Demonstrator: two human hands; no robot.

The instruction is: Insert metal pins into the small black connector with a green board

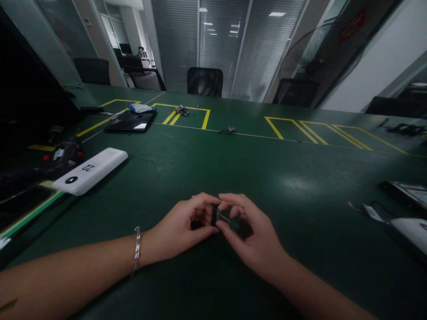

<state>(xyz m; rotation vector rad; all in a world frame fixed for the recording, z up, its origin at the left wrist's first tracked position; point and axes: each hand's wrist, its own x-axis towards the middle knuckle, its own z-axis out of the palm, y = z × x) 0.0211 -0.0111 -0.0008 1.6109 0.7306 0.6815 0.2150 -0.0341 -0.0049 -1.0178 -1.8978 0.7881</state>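
A small dark piece with a green, circuit-board-like face (218, 214) is held upright between both hands, low over the green table (187, 173). My left hand (182, 224) is closed on its left edge, thumb below and fingers above. From the other side, my right hand (255, 233) pinches it with the thumb under and the index finger on top. A thin, blurred part sticks out of the piece toward my right palm; its kind is unclear. A silvery bracelet (137, 242) circles my left wrist.
To the left lie a white power bank (93, 171) and a black tablet (131, 121) with a blue-white packet (142, 108) on it. Small metal parts (181, 110) and a dark knobbed part (229, 129) lie farther back. A white device (412, 229) is at right.
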